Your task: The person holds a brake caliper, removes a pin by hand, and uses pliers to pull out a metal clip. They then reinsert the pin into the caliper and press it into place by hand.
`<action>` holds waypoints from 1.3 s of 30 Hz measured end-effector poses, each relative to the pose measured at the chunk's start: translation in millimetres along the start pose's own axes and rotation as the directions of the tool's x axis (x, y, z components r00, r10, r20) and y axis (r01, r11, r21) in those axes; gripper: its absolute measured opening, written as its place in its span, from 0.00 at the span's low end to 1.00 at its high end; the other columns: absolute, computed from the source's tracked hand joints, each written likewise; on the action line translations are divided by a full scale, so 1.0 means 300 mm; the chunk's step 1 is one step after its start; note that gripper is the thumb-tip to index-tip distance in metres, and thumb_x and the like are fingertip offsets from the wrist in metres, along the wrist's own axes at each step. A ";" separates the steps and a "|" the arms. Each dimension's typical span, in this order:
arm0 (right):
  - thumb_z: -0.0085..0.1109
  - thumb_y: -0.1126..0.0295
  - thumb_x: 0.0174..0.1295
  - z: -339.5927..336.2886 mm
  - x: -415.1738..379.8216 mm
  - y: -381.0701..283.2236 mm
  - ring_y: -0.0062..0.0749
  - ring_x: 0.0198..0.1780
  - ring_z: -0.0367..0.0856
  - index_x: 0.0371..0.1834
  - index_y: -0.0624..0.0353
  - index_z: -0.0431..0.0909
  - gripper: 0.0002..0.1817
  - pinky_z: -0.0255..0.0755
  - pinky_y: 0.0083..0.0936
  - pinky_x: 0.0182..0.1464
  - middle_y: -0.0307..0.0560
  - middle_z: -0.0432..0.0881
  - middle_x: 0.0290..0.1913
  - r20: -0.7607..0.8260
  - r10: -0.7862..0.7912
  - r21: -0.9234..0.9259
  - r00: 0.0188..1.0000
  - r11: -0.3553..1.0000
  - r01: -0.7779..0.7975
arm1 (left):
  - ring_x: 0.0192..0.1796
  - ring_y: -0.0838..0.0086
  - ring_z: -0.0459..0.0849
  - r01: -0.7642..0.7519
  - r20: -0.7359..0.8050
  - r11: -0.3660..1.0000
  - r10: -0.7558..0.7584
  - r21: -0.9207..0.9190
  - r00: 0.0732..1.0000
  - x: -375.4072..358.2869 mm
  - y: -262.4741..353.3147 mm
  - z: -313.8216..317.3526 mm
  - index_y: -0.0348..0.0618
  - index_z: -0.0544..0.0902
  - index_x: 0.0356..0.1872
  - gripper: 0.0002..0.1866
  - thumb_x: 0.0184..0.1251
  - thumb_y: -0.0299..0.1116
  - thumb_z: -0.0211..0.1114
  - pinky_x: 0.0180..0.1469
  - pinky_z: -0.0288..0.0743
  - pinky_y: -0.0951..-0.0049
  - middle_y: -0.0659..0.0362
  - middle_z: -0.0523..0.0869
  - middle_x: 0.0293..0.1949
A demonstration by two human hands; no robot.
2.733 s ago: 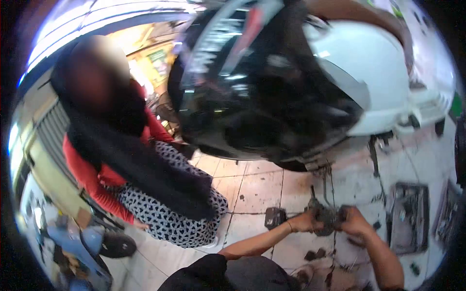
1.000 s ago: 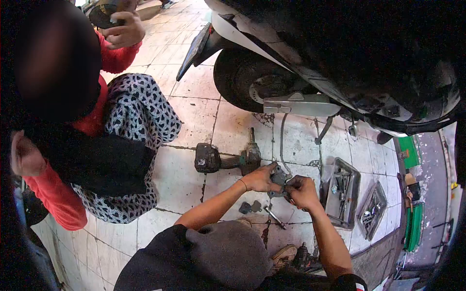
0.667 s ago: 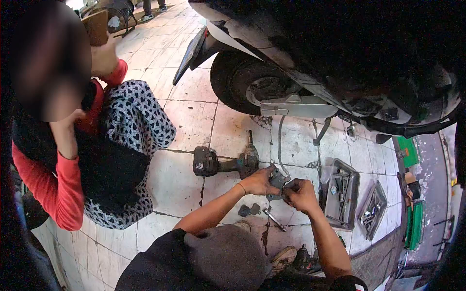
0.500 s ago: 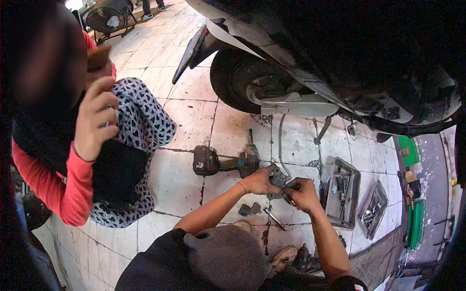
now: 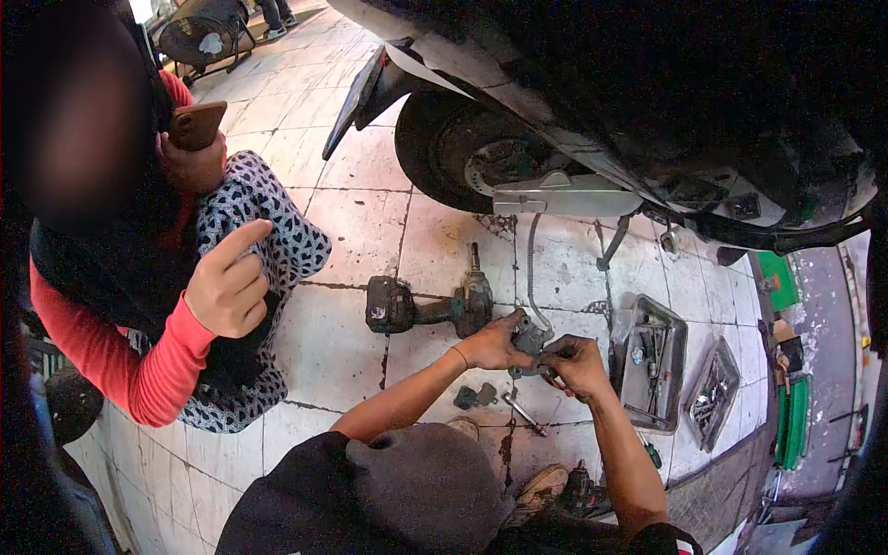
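Note:
A dark grey brake caliper [image 5: 530, 344], with a brake hose [image 5: 535, 268] running from it up toward the wheel, is held low over the tiled floor. My left hand [image 5: 495, 342] grips its left side, thumb across the front. On the other side, my right hand [image 5: 577, 364] has its fingers closed at the caliper's edge; a small reddish bit shows below them, too small to name. Two dark pieces like brake pads [image 5: 475, 397] lie on the floor beneath. Beside them is a metal socket wrench [image 5: 524, 413]. A cordless impact wrench [image 5: 435, 310] lies left of my hands.
A motorbike [image 5: 592, 139] with its rear wheel [image 5: 444, 153] stands ahead. Metal trays of tools [image 5: 683, 370] and small parts [image 5: 733, 393] are at right. At left, a person in red sleeves [image 5: 148, 370] holds a phone [image 5: 197, 126]. A floor fan [image 5: 199, 37] stands behind.
The other person's raised hand has come down and to the right, its index finger now extended. Their phone shows more fully. My hands and the caliper have hardly moved.

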State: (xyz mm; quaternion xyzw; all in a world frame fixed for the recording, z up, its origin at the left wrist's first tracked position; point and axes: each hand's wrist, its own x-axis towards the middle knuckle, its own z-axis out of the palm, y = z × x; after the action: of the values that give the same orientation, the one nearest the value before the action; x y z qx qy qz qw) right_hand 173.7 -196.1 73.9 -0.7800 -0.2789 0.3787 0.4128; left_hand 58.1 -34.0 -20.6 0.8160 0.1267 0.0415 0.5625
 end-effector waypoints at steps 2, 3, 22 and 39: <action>0.65 0.77 0.56 -0.014 0.009 0.017 0.24 0.18 0.74 0.31 0.69 0.82 0.04 0.66 0.25 0.21 0.47 0.82 0.22 -0.008 -0.030 -0.102 1.000 0.994 0.029 | 0.61 0.57 0.81 -0.001 0.007 1.000 0.001 -0.010 1.000 0.018 -0.036 0.017 0.26 0.58 0.72 0.58 0.47 0.46 0.82 0.64 0.74 0.64 0.41 0.81 0.59; 0.66 0.77 0.53 -0.021 0.010 0.023 0.28 0.27 0.81 0.33 0.68 0.84 0.06 0.75 0.27 0.32 0.49 0.87 0.29 -0.016 -0.063 -0.203 0.998 0.977 0.059 | 0.60 0.57 0.81 -0.007 0.015 1.000 0.007 -0.017 1.000 0.026 -0.051 0.028 0.27 0.60 0.72 0.56 0.47 0.46 0.82 0.63 0.75 0.65 0.41 0.82 0.58; 0.66 0.72 0.57 -0.007 0.018 0.056 0.29 0.27 0.83 0.35 0.68 0.85 0.09 0.77 0.27 0.32 0.49 0.87 0.27 0.009 -0.115 -0.216 0.993 0.970 0.114 | 0.65 0.57 0.77 0.042 0.089 0.992 -0.031 -0.116 0.996 0.001 -0.051 -0.020 0.23 0.52 0.75 0.61 0.47 0.45 0.82 0.67 0.72 0.65 0.39 0.77 0.64; 0.68 0.75 0.62 -0.019 -0.005 0.057 0.23 0.29 0.81 0.41 0.68 0.85 0.08 0.76 0.23 0.33 0.46 0.87 0.31 0.103 -0.150 0.053 0.983 0.988 0.145 | 0.61 0.64 0.79 0.106 0.155 0.949 -0.062 -0.296 0.986 -0.041 0.040 -0.081 0.23 0.52 0.75 0.55 0.54 0.38 0.78 0.64 0.73 0.68 0.43 0.77 0.63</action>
State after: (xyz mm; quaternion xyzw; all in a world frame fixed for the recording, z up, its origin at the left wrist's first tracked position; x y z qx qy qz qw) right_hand 179.6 -208.2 62.0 -0.7264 -0.3487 0.3943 0.4419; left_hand 42.9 -19.0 0.4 0.7146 0.1129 -0.0225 0.6900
